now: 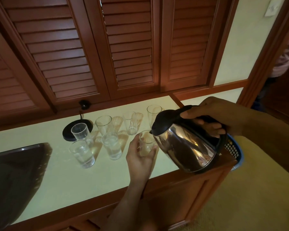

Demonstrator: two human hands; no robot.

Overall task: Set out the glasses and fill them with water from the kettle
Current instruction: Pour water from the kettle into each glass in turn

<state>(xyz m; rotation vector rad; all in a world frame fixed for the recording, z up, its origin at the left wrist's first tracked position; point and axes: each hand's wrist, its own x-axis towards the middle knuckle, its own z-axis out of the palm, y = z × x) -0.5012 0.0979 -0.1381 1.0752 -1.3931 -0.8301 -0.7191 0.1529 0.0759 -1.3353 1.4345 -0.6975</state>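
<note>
My right hand (212, 117) grips the black handle of a steel kettle (183, 145), which is tilted with its spout over a clear glass (146, 142). My left hand (138, 157) is wrapped around that glass on the pale counter (57, 177). Two glasses with water in them stand to the left in the front row (112, 145) (82, 154). Behind them stand several more clear glasses (103, 124) (130, 122) (153, 112), and one (79, 132) sits at the edge of the kettle's black base (68, 134).
A dark tray (15, 177) lies at the counter's left end. A blue perforated basket (233, 150) sits at the right end behind the kettle. Wooden louvred doors (123, 47) rise behind the counter. A black plug and cord (83, 105) run to the base.
</note>
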